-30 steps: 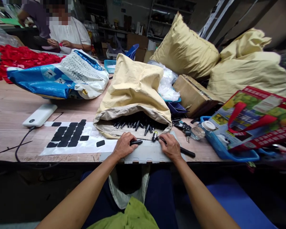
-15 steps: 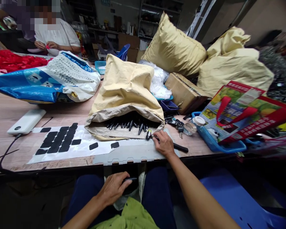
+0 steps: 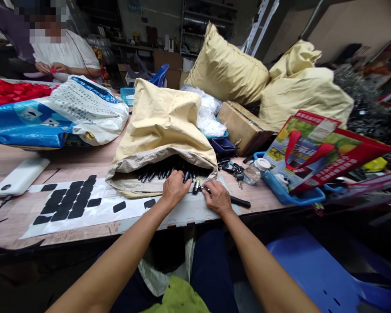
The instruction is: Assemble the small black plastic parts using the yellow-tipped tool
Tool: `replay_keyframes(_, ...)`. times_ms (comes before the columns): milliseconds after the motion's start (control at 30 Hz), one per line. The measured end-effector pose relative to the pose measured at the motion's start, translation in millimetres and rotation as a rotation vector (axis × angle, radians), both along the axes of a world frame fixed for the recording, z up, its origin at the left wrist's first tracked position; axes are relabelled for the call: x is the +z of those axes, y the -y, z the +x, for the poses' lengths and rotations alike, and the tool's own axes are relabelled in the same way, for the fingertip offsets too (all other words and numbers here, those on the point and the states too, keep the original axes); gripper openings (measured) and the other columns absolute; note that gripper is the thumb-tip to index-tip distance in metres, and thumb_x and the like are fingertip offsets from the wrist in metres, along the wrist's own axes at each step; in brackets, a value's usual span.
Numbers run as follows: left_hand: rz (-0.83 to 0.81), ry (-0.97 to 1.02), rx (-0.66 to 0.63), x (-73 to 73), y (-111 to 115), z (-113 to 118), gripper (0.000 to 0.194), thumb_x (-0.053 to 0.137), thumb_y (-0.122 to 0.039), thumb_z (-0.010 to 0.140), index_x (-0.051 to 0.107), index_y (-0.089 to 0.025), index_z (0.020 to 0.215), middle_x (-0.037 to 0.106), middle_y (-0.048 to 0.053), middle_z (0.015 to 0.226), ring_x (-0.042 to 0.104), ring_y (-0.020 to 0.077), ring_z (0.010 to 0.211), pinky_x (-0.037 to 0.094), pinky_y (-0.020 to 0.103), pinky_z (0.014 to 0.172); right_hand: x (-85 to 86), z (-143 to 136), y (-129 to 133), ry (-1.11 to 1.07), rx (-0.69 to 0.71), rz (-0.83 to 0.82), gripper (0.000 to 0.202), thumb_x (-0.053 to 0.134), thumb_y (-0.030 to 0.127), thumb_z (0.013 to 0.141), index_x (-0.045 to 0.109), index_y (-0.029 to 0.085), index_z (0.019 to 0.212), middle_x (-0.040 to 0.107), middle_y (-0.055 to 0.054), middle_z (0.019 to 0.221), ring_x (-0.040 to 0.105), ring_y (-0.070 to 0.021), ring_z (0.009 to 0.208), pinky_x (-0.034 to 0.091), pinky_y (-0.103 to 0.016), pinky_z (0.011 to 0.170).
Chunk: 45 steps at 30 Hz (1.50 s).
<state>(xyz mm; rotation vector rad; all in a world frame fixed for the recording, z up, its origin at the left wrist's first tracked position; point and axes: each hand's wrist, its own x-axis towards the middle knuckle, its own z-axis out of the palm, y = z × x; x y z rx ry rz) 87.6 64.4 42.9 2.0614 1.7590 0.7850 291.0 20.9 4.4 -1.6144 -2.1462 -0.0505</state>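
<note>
My right hand (image 3: 217,198) is wrapped around a small hammer (image 3: 240,201) with a black handle. Its head, with a yellow end and a black end, points left, near the front edge of the sack's mouth. At the opening of the beige cloth sack (image 3: 164,108), my left hand (image 3: 176,189) is closed, its fingers pinched at one of the slim black tapered parts (image 3: 186,176). Its fingertips are partly hidden. Several more such parts lie inside the sack. Under both hands is a grey board (image 3: 182,215) at the table's edge.
Left lies a white sheet with black rounded patches (image 3: 67,200), beside a white power bank (image 3: 21,174). Keys (image 3: 240,179), a clear jar (image 3: 254,171) and a blue basket (image 3: 288,195) with a red bag stand right. Stuffed sacks (image 3: 228,65) rise behind. A co-worker sits back left.
My left hand has come up from below the table edge, where it held a black item, to the sack's mouth. My right hand keeps the hammer. The view has shifted slightly right.
</note>
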Motion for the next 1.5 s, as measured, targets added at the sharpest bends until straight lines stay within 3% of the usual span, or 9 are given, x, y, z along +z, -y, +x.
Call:
replay_keyframes(133,-0.09,-0.041,-0.012,-10.7,-6,-3,0.014,0.066,-0.034,0.088,0.067,-0.021,0.09,0.065,0.008,0.098,0.064,0.0248,0.086,0.045,0.034,0.073,0.3,0,0,-0.003,-0.001,0.005,0.011,0.059,0.026,0.093,0.065,0.024,0.102,0.062,-0.006,0.098,0.053,-0.0232,0.094,0.042,-0.033,0.084)
replay_keyframes(333,0.0,-0.023,-0.283,-17.9,28,-65,0.011,0.069,-0.03,0.086,0.066,-0.023,0.094,0.068,0.004,0.093,0.061,0.0238,0.093,0.046,0.034,0.08,-1.8,-1,-1,-0.005,-0.007,-0.003,0.012,0.06,0.025,0.092,0.066,0.023,0.102,0.062,-0.006,0.099,0.053,-0.0232,0.094,0.042,-0.033,0.085)
replay_keyframes(467,0.014,0.016,-0.312,-33.6,39,-90,0.014,0.068,-0.03,0.087,0.068,-0.022,0.099,0.068,0.004,0.095,0.059,0.0243,0.096,0.046,0.036,0.083,-2.8,0,-2,-0.004,-0.003,0.006,0.013,0.06,0.024,0.092,0.066,0.022,0.103,0.062,-0.006,0.099,0.053,-0.0233,0.095,0.042,-0.034,0.086)
replay_keyframes(633,0.024,0.074,-0.27,-47.6,36,-90,0.017,0.071,-0.033,0.087,0.07,-0.022,0.099,0.065,0.004,0.093,0.058,0.0237,0.094,0.045,0.035,0.083,-3.0,0,-2,-0.011,0.002,0.023,0.012,0.059,0.024,0.093,0.066,0.022,0.102,0.063,-0.006,0.099,0.054,-0.0234,0.094,0.042,-0.034,0.085)
replay_keyframes(833,0.028,0.083,-0.273,-49.0,34,-89,0.016,0.072,-0.033,0.086,0.071,-0.022,0.099,0.065,0.003,0.091,0.058,0.0232,0.094,0.043,0.035,0.084,-5.5,5,-4,0.007,0.028,0.025,0.015,0.057,0.026,0.095,0.067,0.022,0.105,0.064,-0.007,0.098,0.056,-0.0241,0.094,0.044,-0.035,0.085)
replay_keyframes(933,0.013,0.105,-0.269,-49.8,33,-90,0.016,0.073,-0.032,0.085,0.073,-0.023,0.099,0.065,0.002,0.089,0.058,0.0228,0.094,0.044,0.034,0.084,2.2,3,-6,-0.023,0.057,0.015,0.016,0.055,0.024,0.096,0.068,0.022,0.105,0.065,-0.007,0.097,0.058,-0.024,0.095,0.046,-0.035,0.084)
replay_keyframes(1167,0.002,0.15,-0.249,-50.4,32,-89,0.017,0.074,-0.033,0.085,0.077,-0.024,0.1,0.065,0.003,0.088,0.058,0.0224,0.095,0.044,0.034,0.085,42.4,-57,7,-0.342,0.135,0.073,0.023,0.052,0.028,0.101,0.068,0.023,0.116,0.069,-0.006,0.101,0.065,-0.0211,0.096,0.051,-0.033,0.088)
replay_keyframes(1300,0.008,0.157,-0.257,-48.4,33,-88,0.016,0.073,-0.032,0.086,0.078,-0.025,0.099,0.064,0.002,0.087,0.057,0.0218,0.093,0.043,0.033,0.083,38.3,-86,22,-0.357,0.179,0.035,0.023,0.051,0.026,0.101,0.068,0.023,0.117,0.071,-0.007,0.101,0.067,-0.0208,0.095,0.052,-0.033,0.087)
replay_keyframes(1500,0.02,0.16,-0.248,-47.2,35,-87,0.013,0.072,-0.028,0.086,0.079,-0.026,0.097,0.063,0.002,0.086,0.057,0.0209,0.092,0.043,0.033,0.083,32.4,-86,29,-0.215,0.174,-0.002,0.024,0.051,0.023,0.1,0.069,0.023,0.116,0.07,-0.006,0.097,0.066,-0.0216,0.094,0.052,-0.033,0.085)
